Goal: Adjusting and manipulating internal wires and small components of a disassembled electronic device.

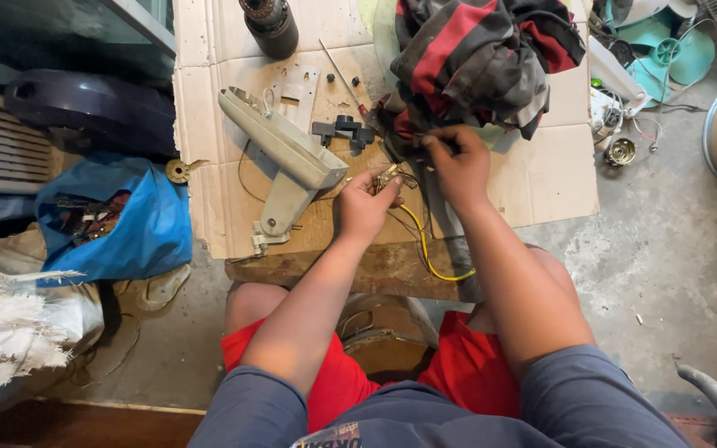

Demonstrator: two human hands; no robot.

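Left hand is pinching a small brass-coloured wired part between thumb and fingertips, keeping it lifted just off the cardboard sheet, seemingly so the leads stay reachable. Right hand is closing narrow on something dark at the edge of the red-and-grey striped cloth; cannot tell if it's a wire end or a cloth fold. Yellow wire is running from the part down between both forearms and over the wooden bench edge, hanging slack. Grey metal housing is lying just left of the left hand, well apart from the work. Screwdriver and black plastic clip are sitting near, above the hands, likely parked within reach. Black cylinder is standing at the far edge.
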